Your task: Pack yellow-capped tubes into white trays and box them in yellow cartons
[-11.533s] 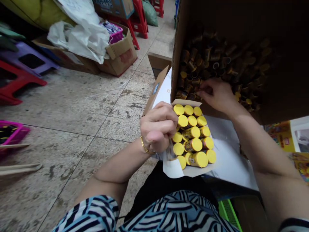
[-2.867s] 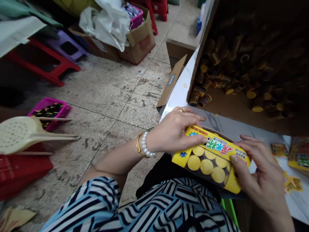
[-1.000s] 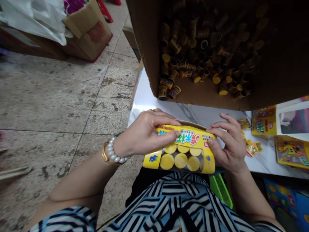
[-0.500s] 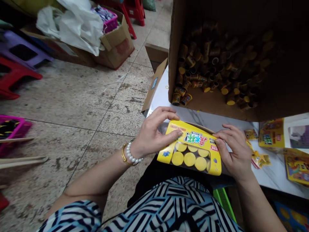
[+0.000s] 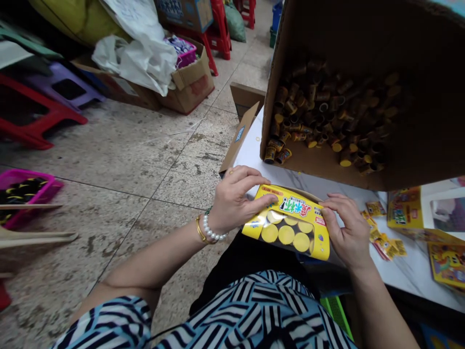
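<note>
Between my two hands is a yellow display box (image 5: 290, 220) with colourful lettering and a clear window. Round yellow lids of several small cups (image 5: 286, 235) show through that window. My left hand (image 5: 241, 198) grips the box's left end, thumb on the front face and fingers along the top edge. At the right end, my right hand (image 5: 347, 228) holds it the same way, thumb in front. The box is tilted, and its back side is hidden. Just beyond it, a large cardboard carton (image 5: 327, 177) lies open towards me with many small brown-and-yellow cups (image 5: 323, 121) inside.
On the white marbled table (image 5: 410, 276) to the right lie small yellow packets (image 5: 390, 246) and more yellow boxes (image 5: 403, 208). A magenta basket (image 5: 54, 186), a red stool (image 5: 39, 114) and a purple stool (image 5: 78, 94) stand on the floor at left. A cardboard box (image 5: 192, 87) stands farther back.
The camera view has shifted slightly, so the surroundings sit lower and farther right. Both hands keep their hold on the yellow box, which has barely moved.
</note>
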`<action>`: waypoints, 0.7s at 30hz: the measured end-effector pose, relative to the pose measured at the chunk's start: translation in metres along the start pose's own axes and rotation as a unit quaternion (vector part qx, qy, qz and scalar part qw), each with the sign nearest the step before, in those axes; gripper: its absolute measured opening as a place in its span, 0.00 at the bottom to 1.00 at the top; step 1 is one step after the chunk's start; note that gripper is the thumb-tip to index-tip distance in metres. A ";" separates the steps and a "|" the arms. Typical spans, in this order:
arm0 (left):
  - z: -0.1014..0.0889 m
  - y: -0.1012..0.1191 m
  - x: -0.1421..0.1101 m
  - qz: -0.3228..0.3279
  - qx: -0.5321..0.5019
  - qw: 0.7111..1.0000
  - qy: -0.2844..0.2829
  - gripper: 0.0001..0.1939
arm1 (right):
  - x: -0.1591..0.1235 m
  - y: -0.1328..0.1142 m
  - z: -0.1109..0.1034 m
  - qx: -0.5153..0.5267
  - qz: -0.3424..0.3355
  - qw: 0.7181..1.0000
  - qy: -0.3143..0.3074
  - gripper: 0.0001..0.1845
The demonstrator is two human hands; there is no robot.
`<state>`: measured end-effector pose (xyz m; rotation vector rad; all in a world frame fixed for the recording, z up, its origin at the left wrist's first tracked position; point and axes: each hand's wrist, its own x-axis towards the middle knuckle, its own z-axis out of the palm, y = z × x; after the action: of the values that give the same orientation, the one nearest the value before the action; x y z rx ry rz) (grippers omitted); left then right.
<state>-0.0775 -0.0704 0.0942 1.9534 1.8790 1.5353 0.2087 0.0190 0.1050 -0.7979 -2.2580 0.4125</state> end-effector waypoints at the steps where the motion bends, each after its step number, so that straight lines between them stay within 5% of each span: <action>1: 0.000 -0.001 0.002 0.011 -0.005 1.000 -0.002 0.16 | 0.000 0.000 0.000 -0.004 -0.003 1.000 0.001 0.08; 8: -0.005 -0.004 0.020 0.081 -0.042 0.994 -0.068 0.08 | 0.004 -0.006 -0.005 -0.032 -0.007 0.999 -0.003 0.05; 14: -0.005 0.000 0.024 0.083 -0.049 0.993 -0.070 0.08 | 0.000 -0.013 -0.006 -0.076 0.008 0.997 0.022 0.07; 21: -0.007 0.001 0.028 0.018 -0.043 0.987 -0.154 0.10 | 0.001 -0.014 -0.005 -0.065 0.067 0.996 -0.006 0.05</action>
<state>-0.0870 -0.0528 0.1156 2.0568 1.6352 1.2127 0.2063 0.0095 0.1159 -1.0196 -2.2675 0.3356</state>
